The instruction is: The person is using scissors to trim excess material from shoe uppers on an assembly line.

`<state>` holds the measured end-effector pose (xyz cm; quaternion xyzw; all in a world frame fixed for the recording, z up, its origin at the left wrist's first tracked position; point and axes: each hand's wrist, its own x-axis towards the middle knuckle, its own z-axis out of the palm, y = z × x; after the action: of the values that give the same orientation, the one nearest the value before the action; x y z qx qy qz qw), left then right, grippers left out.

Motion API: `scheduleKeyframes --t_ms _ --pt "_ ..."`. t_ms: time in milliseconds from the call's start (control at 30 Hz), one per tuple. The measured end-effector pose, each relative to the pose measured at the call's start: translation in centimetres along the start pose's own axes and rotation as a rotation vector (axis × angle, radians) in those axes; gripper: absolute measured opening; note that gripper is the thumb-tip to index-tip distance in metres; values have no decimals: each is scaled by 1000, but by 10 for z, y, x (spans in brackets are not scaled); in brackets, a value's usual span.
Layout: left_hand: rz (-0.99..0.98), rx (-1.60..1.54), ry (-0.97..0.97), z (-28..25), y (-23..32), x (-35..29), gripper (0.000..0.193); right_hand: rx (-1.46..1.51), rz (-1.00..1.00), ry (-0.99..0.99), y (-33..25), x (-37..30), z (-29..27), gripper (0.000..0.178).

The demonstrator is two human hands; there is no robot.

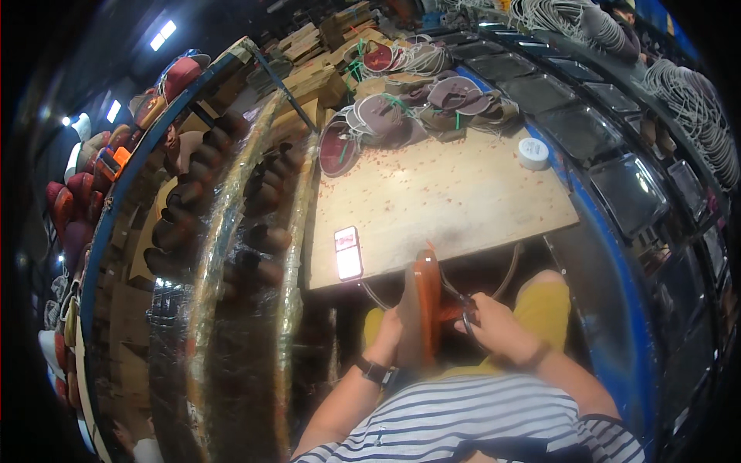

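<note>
Above my lap a brown-grey shoe (410,328) with an orange sole (429,305) stands on edge, its tip close to the table's front edge. My left hand (388,336) is wrapped round the shoe's left side, and most of its fingers are hidden behind it. In my right hand (491,324) is a pair of dark-handled scissors (466,315), with the fingers closed round the handles. The scissors are close to the sole's right side, where a red-orange part (449,312) shows; whether the blades touch it I cannot tell.
On the wooden table (432,201), strewn with orange scraps, lie a lit phone (348,253), a round white container (532,153) and a pile of shoe uppers (386,119). A shoe rack (212,224) stands left; a conveyor of dark trays (629,193) runs along the right.
</note>
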<state>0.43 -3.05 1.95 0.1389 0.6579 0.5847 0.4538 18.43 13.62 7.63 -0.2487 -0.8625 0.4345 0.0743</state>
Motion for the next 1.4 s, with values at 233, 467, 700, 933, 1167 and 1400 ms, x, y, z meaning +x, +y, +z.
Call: scheduleKeyframes --t_ms 233,467,700,933,1167,1400 --pt "37 35 -96 -20 -9 -13 28 -140 29 -78 8 13 12 48" --pt "-32 -63 -139 -40 -14 -20 27 -154 54 -21 29 3 18 53" --pt "-148 -50 -117 -26 7 -22 30 -216 156 -32 34 0 23 54" --pt "75 -587 -96 -13 18 -7 24 -207 -25 -148 41 -34 24 53" --pt "0 -598 47 -16 1 3 26 -308 -34 -166 44 -33 25 57" --pt "0 -418 207 -17 -18 13 29 -165 -109 -299 33 -36 18 54"
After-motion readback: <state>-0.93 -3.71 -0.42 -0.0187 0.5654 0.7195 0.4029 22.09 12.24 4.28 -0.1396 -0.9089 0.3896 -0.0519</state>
